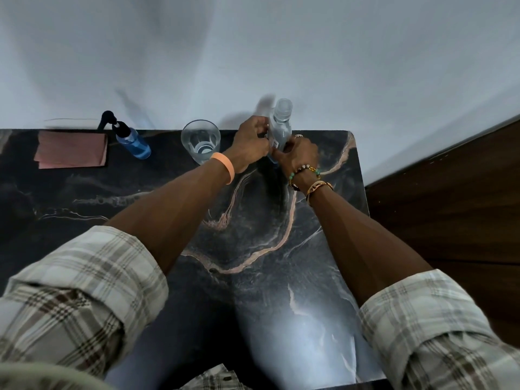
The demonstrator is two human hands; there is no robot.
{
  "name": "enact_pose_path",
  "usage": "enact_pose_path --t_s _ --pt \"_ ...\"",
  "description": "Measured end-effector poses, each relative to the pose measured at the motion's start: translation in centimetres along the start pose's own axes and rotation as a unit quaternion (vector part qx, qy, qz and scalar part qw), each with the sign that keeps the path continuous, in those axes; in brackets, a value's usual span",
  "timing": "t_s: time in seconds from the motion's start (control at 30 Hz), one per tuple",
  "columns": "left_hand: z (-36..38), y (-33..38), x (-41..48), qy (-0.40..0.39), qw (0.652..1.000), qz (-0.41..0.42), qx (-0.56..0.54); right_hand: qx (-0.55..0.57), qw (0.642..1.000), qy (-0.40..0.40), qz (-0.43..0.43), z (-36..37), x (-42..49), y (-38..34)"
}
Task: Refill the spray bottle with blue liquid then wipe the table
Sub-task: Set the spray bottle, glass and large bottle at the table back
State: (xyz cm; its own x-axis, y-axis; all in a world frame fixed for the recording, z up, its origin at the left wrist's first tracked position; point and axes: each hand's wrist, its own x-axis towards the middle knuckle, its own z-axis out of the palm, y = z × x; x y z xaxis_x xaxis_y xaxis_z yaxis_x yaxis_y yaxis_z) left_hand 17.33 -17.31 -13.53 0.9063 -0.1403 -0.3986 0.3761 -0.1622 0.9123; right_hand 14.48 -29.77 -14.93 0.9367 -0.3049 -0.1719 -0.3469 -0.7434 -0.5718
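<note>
Clasping the clear bottle [280, 128] from both sides, the left hand [251, 142] and right hand [298, 153] each have a grip curled round its lower body (cap on top) at the counter's [168, 198] far edge. The spray bottle [132, 140] stands well apart to the left, beyond the glass [200, 142], just beside the pink cloth [71, 149].

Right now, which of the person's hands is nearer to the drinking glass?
Left. The left hand grips the clear bottle just right of the glass; the right hand grips the bottle's other side, farther from the glass.
</note>
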Motion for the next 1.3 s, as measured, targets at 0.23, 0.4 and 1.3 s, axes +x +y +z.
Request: enact_pose_path --t_s 0.23,0.4,1.3 --pt "0.0 -0.7 0.5 -0.007 1.000 -0.003 0.011 0.011 1.000 0.004 0.014 0.6 0.0 0.4" --pt "0.1 -1.1 0.7 -0.001 1.000 0.000 0.022 0.018 1.000 0.011 0.023 0.9 -0.1 0.5" --pt "-1.0 0.9 -2.7 0.039 0.987 0.019 0.154 0.003 1.000 -0.010 0.025 -2.2 -2.3 0.1"
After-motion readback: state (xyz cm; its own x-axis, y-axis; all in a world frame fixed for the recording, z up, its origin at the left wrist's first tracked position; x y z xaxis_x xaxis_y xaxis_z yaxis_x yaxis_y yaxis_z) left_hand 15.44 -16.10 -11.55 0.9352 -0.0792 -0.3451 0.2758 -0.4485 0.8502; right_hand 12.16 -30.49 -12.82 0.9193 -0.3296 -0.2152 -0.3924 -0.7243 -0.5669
